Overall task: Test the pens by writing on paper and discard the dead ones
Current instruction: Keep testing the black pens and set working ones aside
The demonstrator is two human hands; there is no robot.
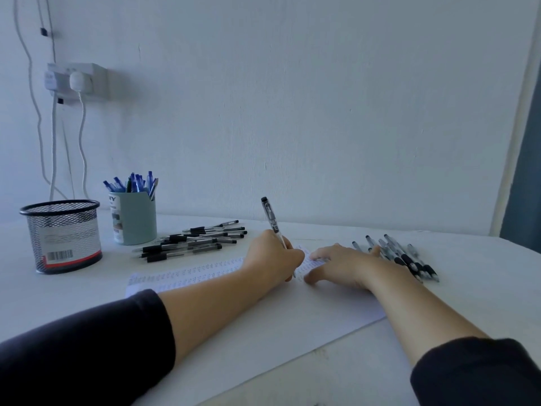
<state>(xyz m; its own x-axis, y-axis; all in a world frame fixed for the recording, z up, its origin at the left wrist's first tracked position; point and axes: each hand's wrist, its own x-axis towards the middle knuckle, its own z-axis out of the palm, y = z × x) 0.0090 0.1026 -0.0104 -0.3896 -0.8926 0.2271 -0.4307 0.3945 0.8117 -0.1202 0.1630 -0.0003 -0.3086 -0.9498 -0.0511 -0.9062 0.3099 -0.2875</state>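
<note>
Left hand (273, 256) writing with pen (273, 222), right hand (342, 266) flat on paper (263, 317)

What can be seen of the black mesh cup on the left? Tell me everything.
The black mesh cup stands upright at the table's far left, left of the pale green holder and apart from it. It is round, of what looks like black wire mesh, with a solid dark rim on top. A paper label with a barcode and a red band wraps its lower wall. Nothing sticks out above its rim; whether anything lies inside cannot be told. Neither hand touches it.
</note>
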